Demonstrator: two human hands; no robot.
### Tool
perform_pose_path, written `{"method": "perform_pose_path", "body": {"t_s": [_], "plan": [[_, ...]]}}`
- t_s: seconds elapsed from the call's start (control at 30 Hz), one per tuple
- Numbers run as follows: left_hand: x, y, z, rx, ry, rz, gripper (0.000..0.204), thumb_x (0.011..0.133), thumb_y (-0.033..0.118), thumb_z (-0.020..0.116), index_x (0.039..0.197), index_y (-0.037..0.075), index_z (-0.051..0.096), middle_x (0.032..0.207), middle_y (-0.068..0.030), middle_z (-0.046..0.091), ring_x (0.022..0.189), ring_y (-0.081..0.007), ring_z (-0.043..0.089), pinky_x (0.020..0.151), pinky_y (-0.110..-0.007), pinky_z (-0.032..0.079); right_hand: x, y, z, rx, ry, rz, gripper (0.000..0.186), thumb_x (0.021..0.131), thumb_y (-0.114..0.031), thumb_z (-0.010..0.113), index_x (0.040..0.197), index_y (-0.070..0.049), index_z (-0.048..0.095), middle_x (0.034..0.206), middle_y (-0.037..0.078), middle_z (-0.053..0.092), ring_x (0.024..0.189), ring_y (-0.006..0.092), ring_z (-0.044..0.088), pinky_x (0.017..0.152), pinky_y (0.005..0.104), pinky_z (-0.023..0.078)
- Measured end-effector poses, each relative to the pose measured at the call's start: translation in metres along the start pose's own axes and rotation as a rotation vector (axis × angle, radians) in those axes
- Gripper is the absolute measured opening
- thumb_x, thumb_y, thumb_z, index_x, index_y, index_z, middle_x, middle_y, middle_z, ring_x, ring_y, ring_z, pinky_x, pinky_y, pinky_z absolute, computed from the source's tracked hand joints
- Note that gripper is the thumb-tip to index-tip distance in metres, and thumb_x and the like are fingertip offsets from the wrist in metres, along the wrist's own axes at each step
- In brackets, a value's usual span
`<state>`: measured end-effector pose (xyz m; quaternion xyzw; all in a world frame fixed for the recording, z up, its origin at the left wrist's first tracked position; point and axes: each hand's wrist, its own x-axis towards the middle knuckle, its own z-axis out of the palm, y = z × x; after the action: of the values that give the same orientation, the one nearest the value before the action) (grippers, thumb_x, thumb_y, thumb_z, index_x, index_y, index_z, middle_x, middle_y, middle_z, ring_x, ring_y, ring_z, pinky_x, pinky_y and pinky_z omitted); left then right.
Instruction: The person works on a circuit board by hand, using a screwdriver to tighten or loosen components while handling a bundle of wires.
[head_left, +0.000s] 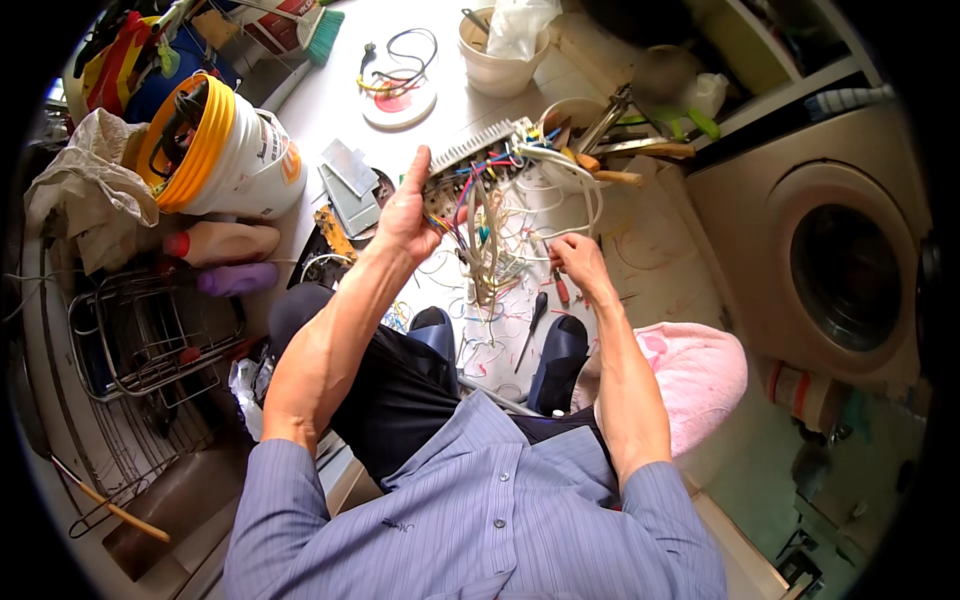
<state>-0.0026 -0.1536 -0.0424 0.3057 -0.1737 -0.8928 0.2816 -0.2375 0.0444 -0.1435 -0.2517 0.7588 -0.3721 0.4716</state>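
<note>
My left hand (410, 222) grips the near left end of a circuit board (474, 148) with its thumb up along the edge. A pale ribbed strip runs along the board's far side. Many coloured wires and a bundle of grey-white cables (485, 240) hang from it toward the floor. To the right, the fingers of my right hand (582, 264) are pinched at the end of a looping white wire (596, 205). Just below those fingers lies a red-handled tool (561, 289). A dark-handled screwdriver (533, 325) rests on the floor between my feet.
Wire scraps litter the floor around my slippers (560, 362). At left stand a white-and-yellow bucket (235, 150), bottles (225, 243) and a wire rack (150, 330). Ahead are a coiled cord (405, 75), a pale bucket (503, 72) and a tool container (572, 112). A washing machine (775, 200) is at right.
</note>
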Motion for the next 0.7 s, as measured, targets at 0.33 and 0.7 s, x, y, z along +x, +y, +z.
{"method": "perform_pose_path", "body": {"t_s": [0.33,0.7], "plan": [[-0.033,-0.049,0.024,-0.135,0.061,0.000,0.042,0.102,0.046,0.057,0.119,0.008,0.063,0.104,-0.0113,0.074,0.086,-0.0243,0.074,0.065,-0.044,0.065,-0.135,-0.132,0.025,-0.298,0.199,-0.892,0.008,0.089,-0.010,0.069,0.091,-0.002,0.069,0.083,0.015,0.066,0.078,0.0336,0.066,0.071,0.0401,0.053],[-0.055,-0.106,0.007,-0.231,-0.034,-0.048,0.042,0.108,0.039,0.047,0.130,0.005,0.060,0.123,-0.0138,0.069,0.108,-0.0286,0.069,0.095,-0.048,0.057,-0.140,-0.098,0.053,-0.678,0.124,-1.037,0.012,0.080,-0.008,0.071,0.089,-0.004,0.063,0.093,0.012,0.058,0.089,0.0323,0.062,0.076,0.0439,0.053]]}}
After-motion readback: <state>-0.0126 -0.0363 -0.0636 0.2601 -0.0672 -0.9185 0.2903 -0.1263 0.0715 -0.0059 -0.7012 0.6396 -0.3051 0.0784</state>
